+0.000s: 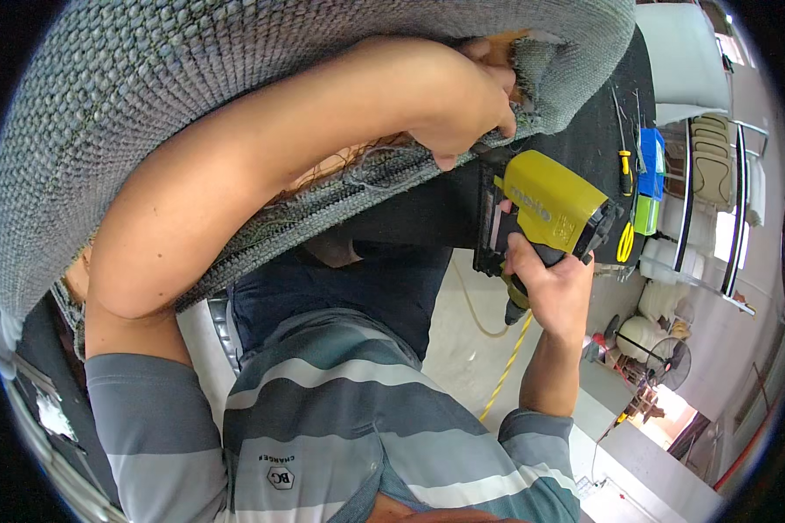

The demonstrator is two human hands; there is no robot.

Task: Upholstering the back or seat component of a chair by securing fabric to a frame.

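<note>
A large piece covered in grey woven upholstery fabric [235,70] fills the upper left. My left hand [467,100] reaches across it with fingers curled over the fabric's edge near its right end. Tan material, perhaps wood, shows beside those fingers. In my right hand [549,292] is a yellow-green and black staple gun [556,199], gripped by its handle. Its nose end is close to the fabric's edge, just below my left fingers; whether it touches is hidden. Under my left forearm, the turned-up edge leaves a gap with loose dark threads.
The piece rests on a black-topped table [410,218]. At its right lie a screwdriver [624,166], a blue box [651,164], a green box [646,213] and yellow-handled scissors [625,242]. A yellow hose [506,370] hangs below the gun. Farther right stand a rack and a fan [669,362].
</note>
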